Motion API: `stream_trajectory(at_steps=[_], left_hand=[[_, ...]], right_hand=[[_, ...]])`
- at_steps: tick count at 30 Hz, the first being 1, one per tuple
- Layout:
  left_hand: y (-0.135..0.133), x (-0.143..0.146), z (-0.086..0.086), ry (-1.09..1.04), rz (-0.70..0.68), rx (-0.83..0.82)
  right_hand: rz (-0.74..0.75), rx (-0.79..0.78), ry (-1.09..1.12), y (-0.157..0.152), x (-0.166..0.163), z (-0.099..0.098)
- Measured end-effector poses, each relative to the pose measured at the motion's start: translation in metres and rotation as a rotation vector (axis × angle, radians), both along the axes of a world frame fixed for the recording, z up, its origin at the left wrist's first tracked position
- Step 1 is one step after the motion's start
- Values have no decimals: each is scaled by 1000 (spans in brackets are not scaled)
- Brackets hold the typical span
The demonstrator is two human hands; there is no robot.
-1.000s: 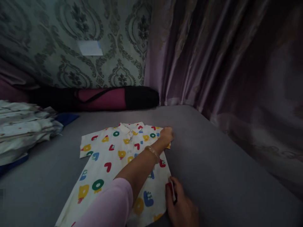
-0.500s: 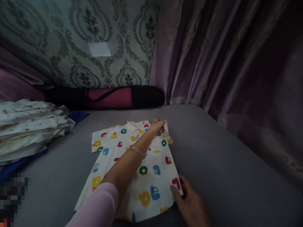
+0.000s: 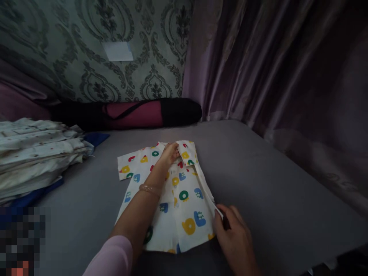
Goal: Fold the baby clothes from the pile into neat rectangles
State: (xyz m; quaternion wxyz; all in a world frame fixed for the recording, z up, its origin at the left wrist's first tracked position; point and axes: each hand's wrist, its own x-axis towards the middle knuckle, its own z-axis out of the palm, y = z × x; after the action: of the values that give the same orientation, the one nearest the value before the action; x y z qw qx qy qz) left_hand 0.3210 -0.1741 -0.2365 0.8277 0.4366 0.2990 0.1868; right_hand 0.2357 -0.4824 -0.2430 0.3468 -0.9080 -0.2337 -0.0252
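A white short-sleeved shirt (image 3: 184, 218) printed with colourful letters lies on the bed, its collar away from me. My left hand (image 3: 170, 152) reaches across the shirt, its fingers closed on the cloth near the collar, where the right sleeve is turned inward. At the lower right, my right hand (image 3: 234, 232) pinches the shirt's side edge, which is lifted and partly folded over. A bracelet and a pale pink sleeve are on my left arm, which hides part of the shirt front.
The grey bed sheet (image 3: 267, 195) spreads around the shirt. On the left is a pile of folded light clothes (image 3: 37, 149) with blue cloth under it. A long black and maroon bag (image 3: 138, 115) lies against the patterned wall; purple curtains (image 3: 224, 65) hang on the right.
My left hand has moved left toward the collar, bringing the right sleeve inward. My right hand has raised the side edge a little, and that side has begun folding over.
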Motion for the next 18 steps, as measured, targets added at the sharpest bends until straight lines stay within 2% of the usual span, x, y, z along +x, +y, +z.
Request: stream_trajectory(at_steps=[2,7,10,14,18], left_hand=[[3,-5,-6,-3,3,-29],[4,-9,-14,-9,-35,-84],[3,-8,-15,-28,-45,-94],[5,-5,-17,-46,-18,-84],[12,-6,-17,-47,39,-51]], right_hand=[[-39,37,-14,2,-1,2],[-211,-18,297,5,5,6],[-249,18,366,10,10,2],[-156,-10,342,10,9,-10],[15,-86,153,2,0,-17]])
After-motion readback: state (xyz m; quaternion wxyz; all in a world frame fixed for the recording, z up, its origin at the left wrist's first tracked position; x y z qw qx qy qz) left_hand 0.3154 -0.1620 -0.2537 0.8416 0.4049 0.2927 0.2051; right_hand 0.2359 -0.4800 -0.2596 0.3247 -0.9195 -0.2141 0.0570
